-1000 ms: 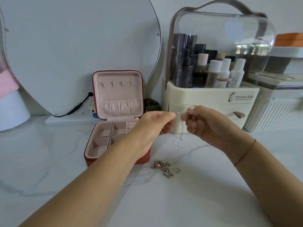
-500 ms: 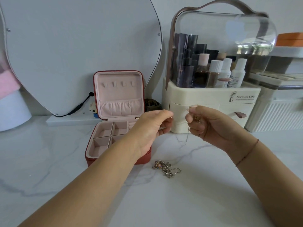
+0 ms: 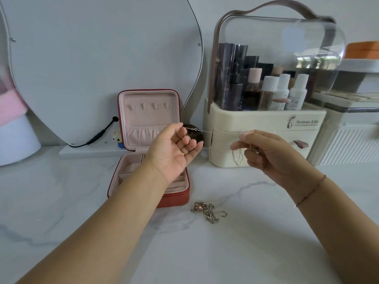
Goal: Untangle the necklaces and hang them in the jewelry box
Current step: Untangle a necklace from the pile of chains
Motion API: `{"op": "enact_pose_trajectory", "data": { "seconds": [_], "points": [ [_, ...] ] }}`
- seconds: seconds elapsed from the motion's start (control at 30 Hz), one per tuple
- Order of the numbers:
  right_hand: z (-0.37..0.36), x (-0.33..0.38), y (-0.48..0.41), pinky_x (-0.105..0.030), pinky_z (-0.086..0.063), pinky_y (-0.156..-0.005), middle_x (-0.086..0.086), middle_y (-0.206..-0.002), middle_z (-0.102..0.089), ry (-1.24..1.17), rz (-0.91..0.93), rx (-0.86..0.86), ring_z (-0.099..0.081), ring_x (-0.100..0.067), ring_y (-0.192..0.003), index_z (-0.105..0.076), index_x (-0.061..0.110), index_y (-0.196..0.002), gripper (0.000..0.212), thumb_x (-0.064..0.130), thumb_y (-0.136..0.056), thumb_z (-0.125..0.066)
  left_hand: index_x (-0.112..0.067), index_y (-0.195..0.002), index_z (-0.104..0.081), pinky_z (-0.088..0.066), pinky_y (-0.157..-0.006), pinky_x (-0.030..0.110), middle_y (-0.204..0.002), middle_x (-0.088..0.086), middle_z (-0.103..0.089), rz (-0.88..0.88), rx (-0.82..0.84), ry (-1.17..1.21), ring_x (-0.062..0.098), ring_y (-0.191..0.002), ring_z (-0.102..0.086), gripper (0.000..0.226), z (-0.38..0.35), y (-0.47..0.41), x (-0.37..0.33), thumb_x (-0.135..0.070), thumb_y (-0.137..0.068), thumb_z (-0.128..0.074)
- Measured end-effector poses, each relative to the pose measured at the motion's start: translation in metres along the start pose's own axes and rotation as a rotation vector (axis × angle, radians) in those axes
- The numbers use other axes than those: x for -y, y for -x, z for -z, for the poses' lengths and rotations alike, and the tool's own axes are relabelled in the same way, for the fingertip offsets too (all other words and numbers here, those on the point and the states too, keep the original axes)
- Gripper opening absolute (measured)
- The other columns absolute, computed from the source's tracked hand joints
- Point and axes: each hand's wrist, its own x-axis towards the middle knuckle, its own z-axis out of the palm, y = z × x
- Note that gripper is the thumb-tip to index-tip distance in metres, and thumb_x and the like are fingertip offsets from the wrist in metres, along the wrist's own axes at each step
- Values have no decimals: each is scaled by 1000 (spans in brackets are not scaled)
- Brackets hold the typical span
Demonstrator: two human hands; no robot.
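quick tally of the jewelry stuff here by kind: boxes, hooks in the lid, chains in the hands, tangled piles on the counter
jewelry box, open: 1
hooks in its lid: 4
thin chain stretched between left hand and right hand: 1
tangled pile of necklaces on the counter: 1
total: 7
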Motion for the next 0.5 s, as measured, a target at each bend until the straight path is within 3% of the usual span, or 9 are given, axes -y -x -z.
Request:
{"op": "enact_pose_trajectory", "data": {
  "seconds": [0.13, 0.23, 0.33, 0.43, 0.5],
  "points": [
    [4, 1, 1, -22, -26, -52, -10, -72, -64, 97, 117, -14, -29, -8, -44, -61, -7, -92, 17, 9, -94, -53, -17, -65, -51, -39, -51, 23, -46, -5, -40, -72, -29, -319, 8, -39, -33, 28, -4, 0, 5, -23, -93, -50],
    [7, 4, 1, -28, -32, -67, -12, -69, -53, 107, 158, -59, -34, -11, -51, -65, 3, -83, 12, 10, -91, -59, -18, -64, -53, -27, -49, 23, -50, -6, -42, -127, -64, -451, 7, -41, -31, 28, -3, -1, 7, -23, -91, -52],
    [10, 7, 2, -34, -38, -79, 1, -58, -46, 80, 146, -72, -36, -8, -48, -65, 4, -89, 8, 11, -91, -61, -18, -63, -55, -24, -47, 22, -52, -7, -43, -163, -108, -551, 7, -43, -31, 29, -2, -2, 6, -22, -92, -51],
    [11, 7, 2, -40, -47, -93, -1, -60, -45, 63, 159, -95, -37, -7, -45, -66, 5, -92, 9, 12, -91, -60, -16, -63, -56, -22, -44, 21, -55, -5, -42, -197, -142, -619, 7, -44, -30, 28, -3, 0, 5, -19, -91, -52],
    [11, 7, 1, -43, -47, -92, 0, -63, -52, 40, 185, -93, -41, -6, -47, -66, 5, -93, 10, 9, -93, -57, -15, -66, -57, -22, -45, 22, -58, -3, -43, -220, -144, -669, 8, -46, -31, 26, -3, 1, 6, -17, -91, -52]
  ]
}}
